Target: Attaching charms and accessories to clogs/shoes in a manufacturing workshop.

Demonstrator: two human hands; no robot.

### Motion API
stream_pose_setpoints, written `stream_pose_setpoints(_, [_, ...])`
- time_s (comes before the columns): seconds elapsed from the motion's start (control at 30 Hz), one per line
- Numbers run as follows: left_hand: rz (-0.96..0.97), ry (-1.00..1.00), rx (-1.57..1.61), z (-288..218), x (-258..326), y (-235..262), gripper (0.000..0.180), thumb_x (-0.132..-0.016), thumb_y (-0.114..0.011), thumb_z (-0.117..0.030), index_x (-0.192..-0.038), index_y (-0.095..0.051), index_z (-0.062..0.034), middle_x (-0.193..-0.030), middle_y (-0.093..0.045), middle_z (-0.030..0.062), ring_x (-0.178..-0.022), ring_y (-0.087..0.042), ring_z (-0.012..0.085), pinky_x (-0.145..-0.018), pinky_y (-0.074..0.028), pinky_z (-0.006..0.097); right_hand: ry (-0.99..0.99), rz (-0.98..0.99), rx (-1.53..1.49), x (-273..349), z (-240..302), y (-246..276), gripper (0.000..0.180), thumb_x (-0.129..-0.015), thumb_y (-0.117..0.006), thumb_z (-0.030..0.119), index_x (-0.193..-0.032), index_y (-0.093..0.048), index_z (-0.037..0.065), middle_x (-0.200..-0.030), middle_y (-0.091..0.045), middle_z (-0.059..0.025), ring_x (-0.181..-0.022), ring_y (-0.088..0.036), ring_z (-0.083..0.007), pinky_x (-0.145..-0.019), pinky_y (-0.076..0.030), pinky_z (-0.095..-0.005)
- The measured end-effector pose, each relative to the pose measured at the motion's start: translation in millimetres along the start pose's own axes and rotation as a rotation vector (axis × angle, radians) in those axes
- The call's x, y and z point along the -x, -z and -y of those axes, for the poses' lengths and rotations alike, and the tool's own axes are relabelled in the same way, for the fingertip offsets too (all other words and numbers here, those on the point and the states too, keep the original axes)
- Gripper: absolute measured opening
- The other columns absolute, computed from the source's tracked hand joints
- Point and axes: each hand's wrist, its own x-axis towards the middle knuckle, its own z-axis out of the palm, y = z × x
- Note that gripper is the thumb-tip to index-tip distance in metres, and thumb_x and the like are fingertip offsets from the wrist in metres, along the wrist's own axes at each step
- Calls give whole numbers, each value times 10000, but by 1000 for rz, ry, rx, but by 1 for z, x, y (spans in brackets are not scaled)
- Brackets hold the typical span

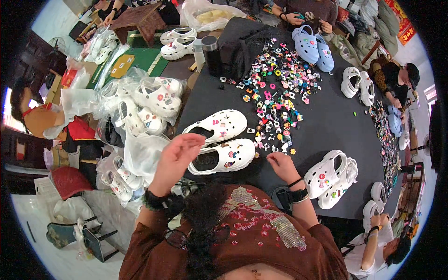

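Two white clogs, a farther one and a nearer one, lie side by side on the black table in front of me, toes to the right. Small colourful charms sit in their top holes. My left hand is at the heel end of the pair, fingers stretched out, holding nothing visible. Right of the nearer clog's toe, my right hand is low over the table with fingers bent together at the tips. Whatever may be between them is too small to make out. Loose shoe charms spread beyond it.
Another decorated white pair stands to my right. Farther off are blue clogs, plain white clogs and a dark tumbler. Bagged white clogs pile up at my left. Other people work around the table.
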Motion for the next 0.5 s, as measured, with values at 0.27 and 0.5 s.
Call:
stream_pose_setpoints(0.27, [347,19,-127,38,-27,-28,310,-924,-576,-108,-1210,-543,6,-1237,-583,119,-1155,-551,204,-995,-423,322,-1,-22,-12,5,-5,1,115,-842,-610,88,-925,-627,10,-839,-640,-161,-753,-632,-329,-680,-505,-387])
stream_pose_setpoints(0.5, [208,-403,-1013,74,-31,-14,342,-844,-670,-218,-1136,-604,-52,-957,-627,138,-967,-563,328,-828,-434,405,4,-32,-17,4,-10,1,110,-849,-601,95,-918,-622,13,-837,-636,-165,-760,-624,-341,-679,-500,-391])
